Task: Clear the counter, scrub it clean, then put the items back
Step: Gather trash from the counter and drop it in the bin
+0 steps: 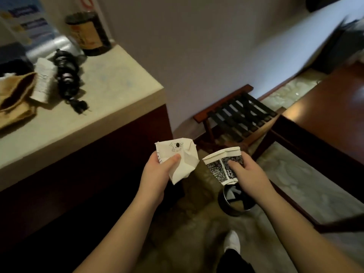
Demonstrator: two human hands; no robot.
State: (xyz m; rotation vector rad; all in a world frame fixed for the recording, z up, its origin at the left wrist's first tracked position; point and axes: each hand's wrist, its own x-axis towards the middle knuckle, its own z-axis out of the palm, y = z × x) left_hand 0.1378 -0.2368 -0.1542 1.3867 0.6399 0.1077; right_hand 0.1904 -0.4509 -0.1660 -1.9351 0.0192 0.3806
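My left hand grips a crumpled white paper bag with a small black drawing on it. My right hand holds a squashed black-and-white paper cup, tilted above a small round dark bin on the floor. Both hands are off to the right of the beige counter. On the counter lie a black hair dryer with its cord and plug, a white folded packet, a brown paper bag and a dark cylindrical canister.
A wooden luggage rack with black straps stands against the wall behind the bin. A reddish wooden furniture edge runs along the right. My white shoe is on the patterned floor. A clear plastic bottle pack sits at the counter's back left.
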